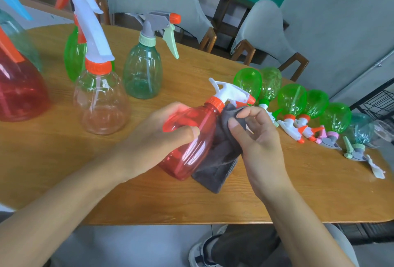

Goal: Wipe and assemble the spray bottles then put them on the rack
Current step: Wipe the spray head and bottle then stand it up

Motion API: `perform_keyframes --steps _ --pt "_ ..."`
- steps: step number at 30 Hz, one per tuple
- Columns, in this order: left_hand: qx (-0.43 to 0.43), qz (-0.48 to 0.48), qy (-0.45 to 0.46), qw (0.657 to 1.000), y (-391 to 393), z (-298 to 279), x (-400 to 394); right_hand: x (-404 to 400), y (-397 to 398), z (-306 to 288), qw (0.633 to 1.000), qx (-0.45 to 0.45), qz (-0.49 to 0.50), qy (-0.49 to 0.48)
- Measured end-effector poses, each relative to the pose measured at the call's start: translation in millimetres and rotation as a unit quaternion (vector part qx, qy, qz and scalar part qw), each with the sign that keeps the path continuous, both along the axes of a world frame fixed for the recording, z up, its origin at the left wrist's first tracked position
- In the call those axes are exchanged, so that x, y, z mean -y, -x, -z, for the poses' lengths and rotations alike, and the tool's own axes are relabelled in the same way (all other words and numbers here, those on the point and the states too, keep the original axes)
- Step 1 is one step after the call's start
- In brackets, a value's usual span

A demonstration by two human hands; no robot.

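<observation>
My left hand (pixel 164 130) grips a red spray bottle (pixel 191 141) around its body and holds it tilted above the table, its white trigger head (pixel 230 92) with an orange collar pointing away to the right. A dark grey cloth (pixel 221 155) hangs beside the bottle. My right hand (pixel 253 136) pinches the cloth's top against the bottle's neck. Several green bottles (pixel 292 98) with heads attached lie in a row at the right of the wooden table (pixel 132 198).
Upright assembled bottles stand at the left: a clear one (pixel 100 104), a teal one (pixel 141 70), a green one (pixel 74 55) and a large red one (pixel 19 87). A black wire rack (pixel 377 102) is at the right edge. Grey chairs (pixel 262 30) stand behind the table.
</observation>
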State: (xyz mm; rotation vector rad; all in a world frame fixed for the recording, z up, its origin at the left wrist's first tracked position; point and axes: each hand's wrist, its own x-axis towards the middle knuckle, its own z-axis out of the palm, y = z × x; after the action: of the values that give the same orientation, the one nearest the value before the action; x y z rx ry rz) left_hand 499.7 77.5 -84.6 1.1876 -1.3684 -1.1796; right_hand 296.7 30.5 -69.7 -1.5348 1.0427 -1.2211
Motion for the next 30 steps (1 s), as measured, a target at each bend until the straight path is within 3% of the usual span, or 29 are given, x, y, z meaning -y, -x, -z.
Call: perform_keyframes --steps 4,11,15,18,24,30 --pt "0.012 0.024 0.001 1.0 -3.7 -1.7 -1.3 3.9 -3.9 1.1 0.999 0.032 0.005 -0.014" --pt "0.003 -0.039 0.016 0.999 -0.6 2.1 -1.1 3.5 1.6 6.4 0.987 -0.158 -0.023 0.028" --pt "0.012 -0.057 0.031 0.998 6.1 3.4 -1.9 5.5 4.9 8.6 0.985 -0.169 0.003 0.04" --pt "0.04 -0.08 0.054 0.995 9.7 8.2 -2.7 3.5 6.5 7.7 0.99 -0.137 0.035 -0.004" --pt "0.186 -0.147 0.139 0.962 5.7 18.2 -0.3 8.7 23.9 4.3 0.988 -0.109 0.105 -0.039" --pt "0.371 -0.193 0.232 0.878 5.4 18.0 1.3 4.5 30.4 -11.1 0.992 -0.044 0.09 -0.077"
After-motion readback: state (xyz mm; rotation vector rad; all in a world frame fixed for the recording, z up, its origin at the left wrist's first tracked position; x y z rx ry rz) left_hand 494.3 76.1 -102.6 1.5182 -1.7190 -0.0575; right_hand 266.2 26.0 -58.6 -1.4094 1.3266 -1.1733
